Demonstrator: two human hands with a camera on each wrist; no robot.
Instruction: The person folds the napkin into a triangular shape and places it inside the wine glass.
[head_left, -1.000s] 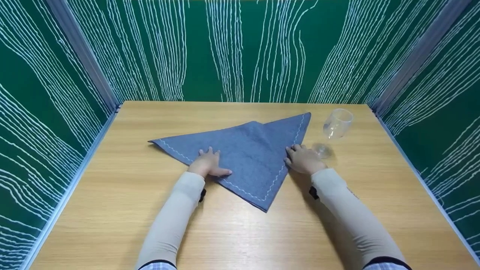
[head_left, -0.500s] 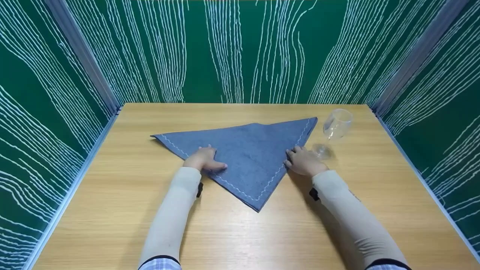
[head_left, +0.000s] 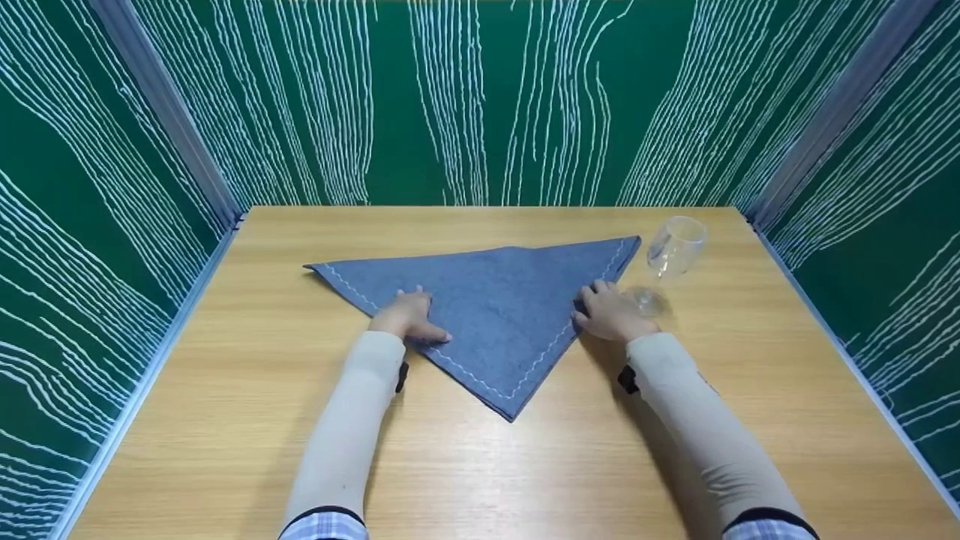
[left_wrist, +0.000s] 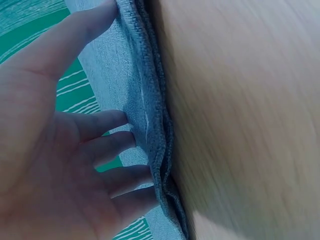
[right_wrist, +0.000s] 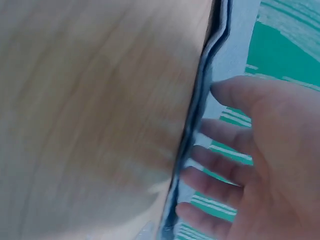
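A grey-blue cloth napkin [head_left: 495, 315] with white zigzag stitching lies folded into a triangle, one corner toward me. On its left edge rests my left hand [head_left: 406, 315], fingers spread and thumb out; the left wrist view shows those fingertips [left_wrist: 142, 175] touching the layered cloth edge [left_wrist: 150, 100]. At the right edge my right hand [head_left: 609, 311] touches the napkin with its fingertips. Seen from the right wrist, its fingers [right_wrist: 220, 160] are extended and apart against the folded edge [right_wrist: 192, 115]. Neither hand pinches the cloth.
A clear stemmed glass [head_left: 675, 247] stands upright just beyond my right hand, close to the napkin's right corner. The wooden table [head_left: 495, 480] is bounded by green walls [head_left: 390, 90] with white wavy lines at the back and both sides.
The napkin has turned slightly and flattened; its near corner shifted left, its right corner moved right and nearer me. My left hand slid a little left, while the right hand barely moved.
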